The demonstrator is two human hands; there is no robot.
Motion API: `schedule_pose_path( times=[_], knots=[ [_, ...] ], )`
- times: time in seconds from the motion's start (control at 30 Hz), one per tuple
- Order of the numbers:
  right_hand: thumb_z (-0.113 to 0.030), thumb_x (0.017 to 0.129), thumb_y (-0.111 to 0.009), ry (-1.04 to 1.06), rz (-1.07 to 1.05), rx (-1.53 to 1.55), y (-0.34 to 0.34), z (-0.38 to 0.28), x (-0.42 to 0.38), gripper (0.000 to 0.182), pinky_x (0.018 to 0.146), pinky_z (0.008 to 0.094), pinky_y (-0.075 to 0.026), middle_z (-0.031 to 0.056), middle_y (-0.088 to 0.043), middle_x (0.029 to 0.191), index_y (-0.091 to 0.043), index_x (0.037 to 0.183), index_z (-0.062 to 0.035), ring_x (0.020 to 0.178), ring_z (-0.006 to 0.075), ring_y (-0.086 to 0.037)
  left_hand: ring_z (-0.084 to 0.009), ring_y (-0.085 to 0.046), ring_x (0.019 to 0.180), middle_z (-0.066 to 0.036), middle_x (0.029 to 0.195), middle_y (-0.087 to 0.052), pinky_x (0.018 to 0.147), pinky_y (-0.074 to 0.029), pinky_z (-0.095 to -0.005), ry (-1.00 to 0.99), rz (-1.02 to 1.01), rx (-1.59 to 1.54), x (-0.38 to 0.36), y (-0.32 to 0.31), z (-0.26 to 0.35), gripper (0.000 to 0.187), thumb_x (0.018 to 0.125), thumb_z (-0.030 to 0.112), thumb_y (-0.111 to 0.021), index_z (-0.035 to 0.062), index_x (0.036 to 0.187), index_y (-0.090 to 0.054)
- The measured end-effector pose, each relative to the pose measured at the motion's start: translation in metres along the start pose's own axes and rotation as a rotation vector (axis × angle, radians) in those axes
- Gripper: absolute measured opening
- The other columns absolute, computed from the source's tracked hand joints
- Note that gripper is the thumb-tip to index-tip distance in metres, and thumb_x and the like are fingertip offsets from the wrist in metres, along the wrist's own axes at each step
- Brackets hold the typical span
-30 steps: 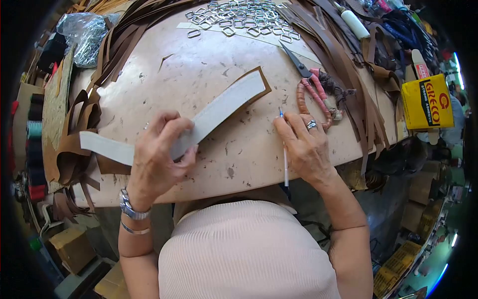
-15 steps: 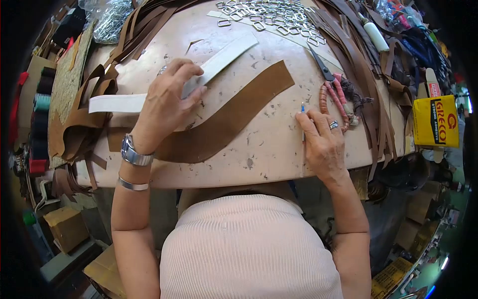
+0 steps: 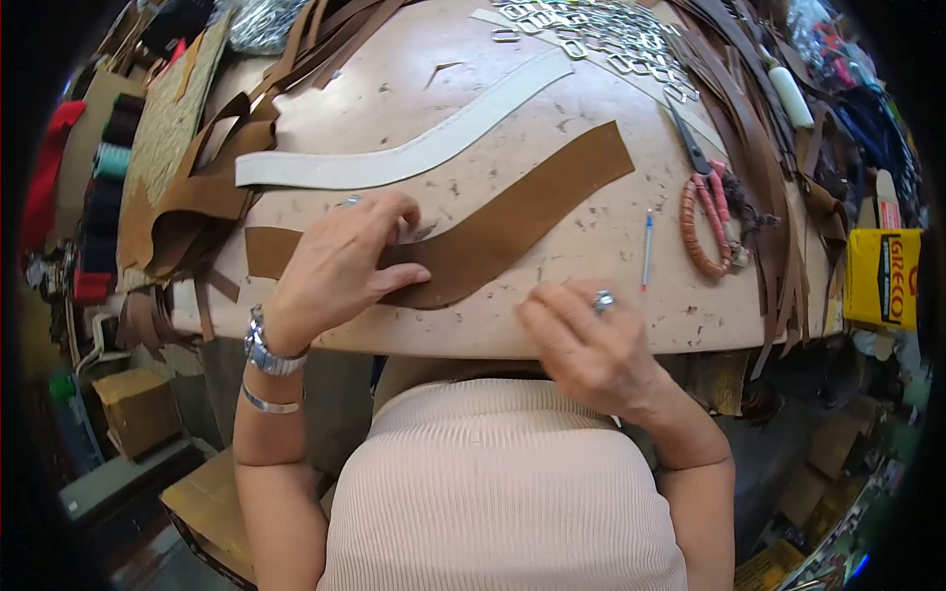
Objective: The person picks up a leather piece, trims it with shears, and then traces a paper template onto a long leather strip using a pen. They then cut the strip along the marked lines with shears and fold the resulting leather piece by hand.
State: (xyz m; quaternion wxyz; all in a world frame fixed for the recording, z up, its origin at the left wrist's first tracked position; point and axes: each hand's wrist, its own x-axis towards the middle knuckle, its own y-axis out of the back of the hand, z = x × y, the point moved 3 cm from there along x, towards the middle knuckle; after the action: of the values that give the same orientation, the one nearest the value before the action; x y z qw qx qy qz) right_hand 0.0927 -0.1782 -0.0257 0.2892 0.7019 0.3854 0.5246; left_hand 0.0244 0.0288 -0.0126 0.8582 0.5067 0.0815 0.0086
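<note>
A curved brown leather strip (image 3: pixel 522 212) lies flat across the worn table (image 3: pixel 591 128). My left hand (image 3: pixel 340 261) rests on its left part, fingers pressing down on it. Just beyond lies a white curved template strip (image 3: pixel 414 156), released on the table. My right hand (image 3: pixel 586 345) hovers at the near table edge, fingers loosely apart, holding nothing. A white and blue pen (image 3: pixel 647 248) lies on the table to the right of the strip, apart from that hand.
Scissors with pink wrapped handles (image 3: pixel 705 202) lie at the right. Several metal buckles (image 3: pixel 601 34) are piled at the back. Brown leather straps (image 3: pixel 187 187) heap at the left and right edges. A yellow glue tin (image 3: pixel 882 276) stands far right.
My left hand laid the white template down farther back and moved onto the brown strip. My right hand let go of the pen and drew back to the near edge.
</note>
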Motion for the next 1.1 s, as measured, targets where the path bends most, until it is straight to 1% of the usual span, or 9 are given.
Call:
schedule_pose_path(
  times=[0.07, 0.23, 0.33, 0.47, 0.67, 0.7, 0.8, 0.93, 1.1],
  knots=[
    [-0.006, 0.064, -0.06, 0.105, -0.036, 0.065, -0.008, -0.018, 0.009, 0.024, 0.067, 0.0306, -0.045, 0.0081, -0.056, 0.088, -0.058, 0.087, -0.0011, 0.073, 0.0192, -0.056, -0.0298, -0.054, 0.078, -0.012, 0.082, -0.055, 0.069, -0.042, -0.0363, 0.043, -0.129, 0.01, 0.001, -0.003, 0.0, 0.024, 0.073, 0.018, -0.065, 0.005, 0.089, -0.052],
    [-0.017, 0.071, -0.058, 0.439, -0.003, 0.044, -0.039, -0.05, 0.025, 0.029, 0.073, 0.0325, -0.045, 0.0069, -0.057, 0.097, -0.057, 0.098, -0.0056, 0.084, 0.0177, -0.055, -0.0269, -0.051, 0.072, -0.012, 0.077, -0.053, 0.066, -0.041, -0.0339, -0.24, -0.152, -0.164, 0.018, -0.01, 0.005, 0.027, 0.074, 0.018, -0.064, 0.0018, 0.09, -0.049],
    [-0.02, 0.076, -0.054, 0.486, -0.007, 0.062, -0.058, -0.06, 0.035, 0.032, 0.082, 0.0374, -0.042, 0.0095, -0.055, 0.107, -0.055, 0.104, -0.0063, 0.097, 0.021, -0.052, -0.0219, -0.05, 0.073, -0.01, 0.077, -0.053, 0.068, -0.041, -0.0316, -0.217, -0.2, -0.382, 0.035, -0.018, 0.005, 0.027, 0.074, 0.015, -0.064, 0.0019, 0.092, -0.048],
    [-0.022, 0.078, -0.049, 0.311, -0.002, -0.107, -0.08, -0.064, 0.048, 0.038, 0.088, 0.0407, -0.039, 0.0143, -0.053, 0.113, -0.052, 0.112, -0.0062, 0.107, 0.0253, -0.048, -0.0125, -0.044, 0.073, -0.002, 0.074, -0.048, 0.068, -0.04, -0.0279, -0.055, -0.24, -0.547, 0.04, -0.015, 0.013, 0.047, 0.073, 0.006, -0.062, 0.0094, 0.117, -0.047],
    [-0.019, 0.075, -0.051, 0.286, -0.072, -0.167, -0.078, -0.066, 0.049, 0.028, 0.068, 0.0301, -0.04, 0.0119, -0.058, 0.087, -0.06, 0.094, -0.0017, 0.071, 0.0182, -0.054, -0.0104, -0.045, 0.082, -0.001, 0.092, -0.052, 0.072, -0.039, -0.0252, -0.061, -0.308, -0.556, 0.04, -0.014, 0.015, 0.068, 0.072, -0.007, -0.055, 0.016, 0.133, -0.038],
    [-0.019, 0.074, -0.051, 0.31, -0.095, -0.157, -0.075, -0.068, 0.049, 0.025, 0.065, 0.0294, -0.04, 0.0111, -0.058, 0.084, -0.061, 0.091, -0.002, 0.069, 0.0173, -0.053, -0.0102, -0.046, 0.094, -0.004, 0.112, -0.053, 0.076, -0.039, -0.0245, -0.275, -0.204, -0.658, 0.042, -0.019, 0.015, 0.062, 0.073, -0.008, -0.053, 0.0142, 0.13, -0.042],
    [-0.019, 0.073, -0.051, 0.381, -0.096, -0.052, -0.07, -0.07, 0.046, 0.018, 0.061, 0.0271, -0.038, 0.0087, -0.056, 0.079, -0.058, 0.077, -0.0036, 0.066, 0.0157, -0.051, -0.0114, -0.044, 0.105, -0.005, 0.125, -0.049, 0.084, -0.039, -0.0252, -0.128, -0.351, -0.655, 0.046, -0.02, 0.015, 0.054, 0.075, -0.006, -0.051, 0.0126, 0.126, -0.047],
    [-0.019, 0.073, -0.052, 0.429, -0.11, 0.205, -0.053, -0.07, 0.04, 0.015, 0.061, 0.0288, -0.039, 0.0067, -0.052, 0.075, -0.054, 0.074, -0.0043, 0.066, 0.0157, -0.051, -0.0099, -0.046, 0.102, -0.003, 0.117, -0.051, 0.088, -0.039, -0.0248, 0.074, -0.429, -0.834, 0.061, -0.027, 0.022, 0.042, 0.08, -0.002, -0.05, 0.0082, 0.121, -0.051],
    [-0.011, 0.073, -0.055, 0.147, -0.275, 0.742, -0.019, -0.057, 0.04, 0.009, 0.061, 0.0343, -0.044, 0.0093, -0.048, 0.074, -0.051, 0.076, -0.0042, 0.068, 0.0239, -0.053, -0.0075, -0.047, 0.1, -0.002, 0.114, -0.051, 0.085, -0.039, -0.0201, -0.069, -0.211, -1.124, 0.1, -0.037, 0.029, 0.043, 0.08, 0.0, -0.053, 0.0043, 0.122, -0.048]
  ],
)
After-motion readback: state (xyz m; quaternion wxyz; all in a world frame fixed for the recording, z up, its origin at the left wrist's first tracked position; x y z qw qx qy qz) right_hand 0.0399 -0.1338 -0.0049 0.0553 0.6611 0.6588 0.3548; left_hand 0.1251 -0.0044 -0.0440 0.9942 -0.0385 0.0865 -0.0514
